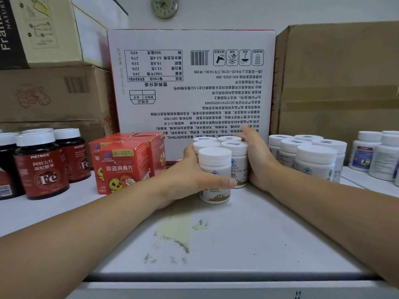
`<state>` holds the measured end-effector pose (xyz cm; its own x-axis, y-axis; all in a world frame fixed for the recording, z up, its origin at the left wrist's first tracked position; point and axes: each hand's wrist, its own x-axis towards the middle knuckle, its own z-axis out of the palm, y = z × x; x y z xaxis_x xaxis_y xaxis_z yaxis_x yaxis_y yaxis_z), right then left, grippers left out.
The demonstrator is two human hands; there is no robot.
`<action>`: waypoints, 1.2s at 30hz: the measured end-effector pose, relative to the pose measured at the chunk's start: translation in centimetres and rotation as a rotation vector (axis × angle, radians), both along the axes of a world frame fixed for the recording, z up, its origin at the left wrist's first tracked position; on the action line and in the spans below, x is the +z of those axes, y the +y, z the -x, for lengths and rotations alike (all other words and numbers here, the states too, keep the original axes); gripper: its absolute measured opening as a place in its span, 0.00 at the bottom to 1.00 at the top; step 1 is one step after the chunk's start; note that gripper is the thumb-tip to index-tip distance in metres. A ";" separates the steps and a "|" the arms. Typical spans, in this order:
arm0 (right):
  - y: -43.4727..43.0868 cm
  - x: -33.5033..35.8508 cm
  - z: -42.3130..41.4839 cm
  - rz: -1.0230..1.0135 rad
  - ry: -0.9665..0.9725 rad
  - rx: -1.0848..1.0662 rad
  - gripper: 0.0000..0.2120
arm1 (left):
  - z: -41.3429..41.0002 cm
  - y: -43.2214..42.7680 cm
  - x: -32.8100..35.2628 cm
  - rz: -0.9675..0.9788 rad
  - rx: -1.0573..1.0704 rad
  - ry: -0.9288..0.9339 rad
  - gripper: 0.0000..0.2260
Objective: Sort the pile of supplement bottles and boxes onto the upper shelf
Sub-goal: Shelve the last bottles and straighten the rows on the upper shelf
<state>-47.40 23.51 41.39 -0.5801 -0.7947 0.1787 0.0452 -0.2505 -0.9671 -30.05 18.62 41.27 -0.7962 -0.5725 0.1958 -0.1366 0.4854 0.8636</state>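
Several white supplement bottles point(214, 160) with white caps and gold-trimmed labels stand bunched together at the middle of the white shelf point(237, 234). My left hand point(190, 173) wraps the bunch from the left, with its thumb lying across the front bottle. My right hand point(259, 160) cups the right side, fingers reaching round toward the back bottles. The bottles' bases rest on the shelf surface.
Red boxes point(123, 167) stand just left of the bunch, and dark red-labelled bottles point(43, 169) are further left. More white bottles point(311, 156) and blue-labelled ones point(367, 154) stand to the right. A white carton point(194, 83) and brown cartons point(336, 83) close off the back.
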 end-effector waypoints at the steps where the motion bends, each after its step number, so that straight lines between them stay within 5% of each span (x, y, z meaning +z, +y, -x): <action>1: 0.1 0.0 -0.1 0.000 0.003 0.003 0.21 | 0.0 0.0 0.0 -0.002 0.000 0.002 0.58; 36: 0.9 0.1 -0.6 -0.059 0.028 0.028 0.19 | -0.9 0.2 0.1 -0.018 -0.067 0.022 0.45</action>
<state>-46.76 24.41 41.51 -0.5526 -0.8205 0.1463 0.0246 -0.1915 -0.9812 -29.19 18.80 41.35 -0.8283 -0.5217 0.2043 -0.0850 0.4774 0.8746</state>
